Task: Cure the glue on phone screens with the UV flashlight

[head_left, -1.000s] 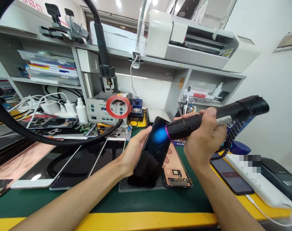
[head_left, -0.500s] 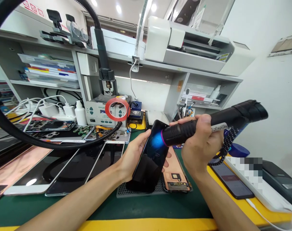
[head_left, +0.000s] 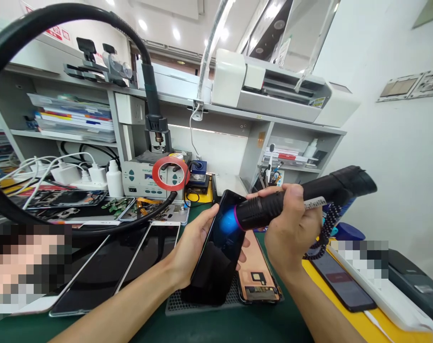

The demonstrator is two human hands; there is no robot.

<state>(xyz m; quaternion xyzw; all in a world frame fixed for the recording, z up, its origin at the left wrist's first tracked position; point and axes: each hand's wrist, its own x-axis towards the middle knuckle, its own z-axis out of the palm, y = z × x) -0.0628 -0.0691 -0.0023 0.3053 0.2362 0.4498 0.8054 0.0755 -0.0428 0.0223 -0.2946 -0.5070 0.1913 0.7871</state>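
Note:
My left hand [head_left: 193, 243] is wrapped round a black smartphone [head_left: 216, 267], thumb on its left edge and fingertips showing past the right edge. The phone is tilted, its dark glossy face towards me. My right hand [head_left: 291, 228] grips a black flashlight [head_left: 262, 209] with a purple ring at its head and a speckled wrist cord. Its head is right at the phone's upper part, where a blue glow shows on the glass. Under the phone lie a perforated mat [head_left: 187, 307] and an opened phone part with a copper-coloured back [head_left: 255, 257].
Several phone screens, one a dark panel [head_left: 84, 281], lie at left. Behind stands a grey soldering station [head_left: 141, 178] with red tape roll [head_left: 170, 173] and a thick black hose [head_left: 95, 231] looping over the left side. At right are a phone [head_left: 341, 281] and a white power strip [head_left: 373, 286].
The camera view has tilted up slightly, so most things sit lower in the picture. Both hands keep their holds, and the blue glow stays on the phone's upper part.

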